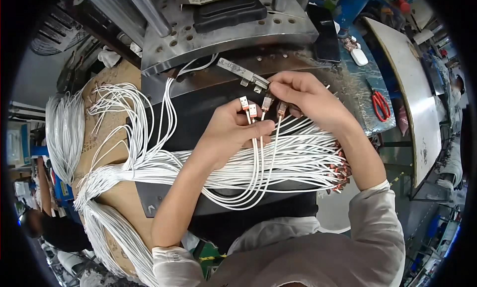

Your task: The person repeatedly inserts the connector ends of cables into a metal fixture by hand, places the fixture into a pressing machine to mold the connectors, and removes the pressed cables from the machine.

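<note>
**Two hands feeding cable ends toward a metal fixture**

Beyond both hands stands the grey metal machine bed (233, 36), its drilled plate curving across the top of the view, with a black block sitting on it. Under the hands lies a black work surface (198, 108), and across it runs a thick bundle of white cables (293, 160), its long axis going left to right below the wrists. The copper-coloured ends of that bundle fan out to the right, under the right forearm. Further loops of the same white cable (64, 133) hang well off to the left, over brown cardboard.

The left hand (233, 133) is closed around several cables, holding two connector ends (248, 107) upright above its fingers. The right hand (303, 96) pinches two more connector ends (274, 104) between thumb and fingertips; they point up and slightly left. Just beyond the right fingertips, touching or nearly so (the exact contact is hidden by the fingers), sits a small metal jig (246, 73), a narrow bar lying diagonally with its lower end toward the right hand. The right hand is plainly the nearer one; the left is just beside and below it.

Room is tight between the hands and the machine's front edge, more open toward the body. Red-handled scissors (381, 104) lie well apart to the right, on the worn blue-grey bench top.
</note>
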